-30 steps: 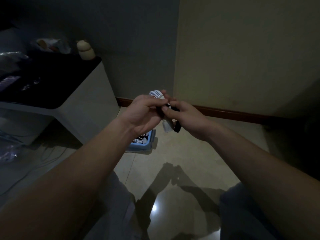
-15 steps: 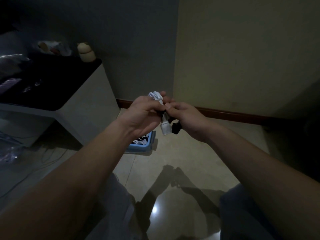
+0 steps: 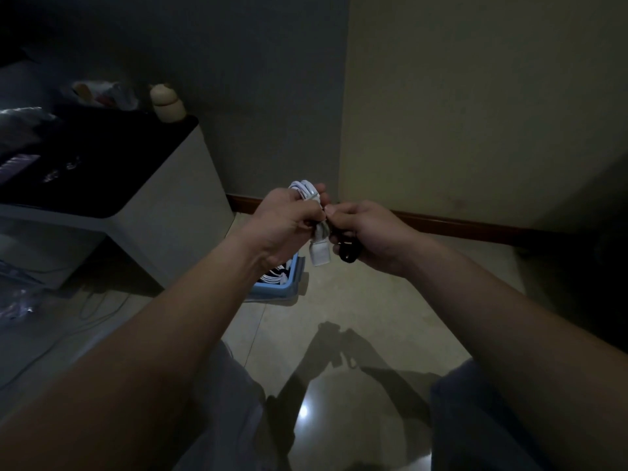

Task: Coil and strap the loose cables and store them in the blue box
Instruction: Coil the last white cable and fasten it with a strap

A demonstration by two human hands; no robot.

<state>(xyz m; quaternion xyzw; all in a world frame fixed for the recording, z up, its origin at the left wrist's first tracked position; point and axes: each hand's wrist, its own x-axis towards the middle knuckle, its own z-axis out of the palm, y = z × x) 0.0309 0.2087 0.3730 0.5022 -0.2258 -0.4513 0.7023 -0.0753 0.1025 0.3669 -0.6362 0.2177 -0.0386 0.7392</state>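
My left hand (image 3: pixel 285 224) grips a coiled white cable (image 3: pixel 306 192) in mid-air; its loops stick out above my fingers and a white plug (image 3: pixel 320 253) hangs below. My right hand (image 3: pixel 368 232) is pressed against the left and pinches a black strap (image 3: pixel 347 251) that loops down beside the plug. Where the strap meets the coil is hidden by my fingers. On the floor under my left wrist sits the blue box (image 3: pixel 282 287), mostly covered by my arm, with white cable (image 3: pixel 275 275) lying inside.
A white cabinet with a dark top (image 3: pixel 102 171) stands at the left and carries small objects. Loose thin cables (image 3: pixel 68 321) and clear plastic bags (image 3: pixel 17 297) lie on the floor at the far left. A glossy tiled floor (image 3: pixel 356 317) meets the walls behind.
Both hands have stayed together on the coil. The white plug has dropped a little lower, and my right hand has shifted slightly with the black strap.
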